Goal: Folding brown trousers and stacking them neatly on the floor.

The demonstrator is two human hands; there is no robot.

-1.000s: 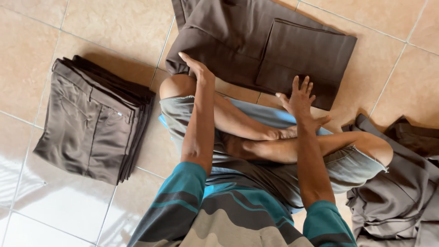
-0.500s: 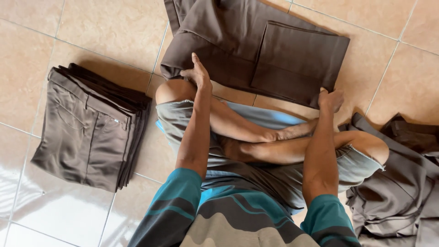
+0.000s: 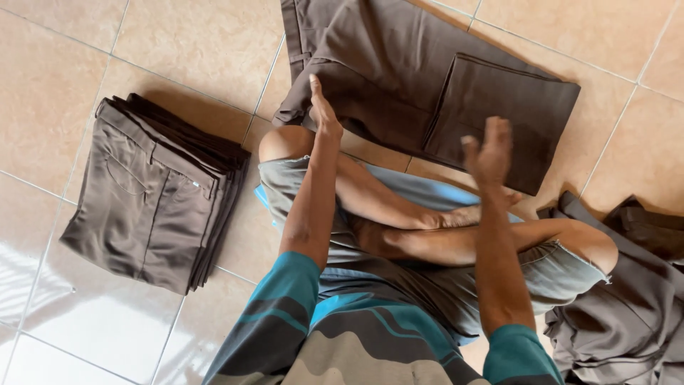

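I sit cross-legged on a tiled floor. Brown trousers (image 3: 399,78) lie folded on the floor just beyond my knees. My left hand (image 3: 322,107) is stretched flat, fingers together, with its edge resting on the near left part of the trousers. My right hand (image 3: 488,153) hovers above the trousers' right folded panel, fingers loosely spread and slightly blurred, holding nothing.
A neat stack of folded brown trousers (image 3: 157,192) lies on the floor to my left. A loose heap of brown garments (image 3: 627,299) sits at my right knee. Beige floor tiles (image 3: 178,43) surround everything.
My right hand has lifted from near my knee and come up over the trousers' right panel. My left hand has slid a little further onto the trousers.
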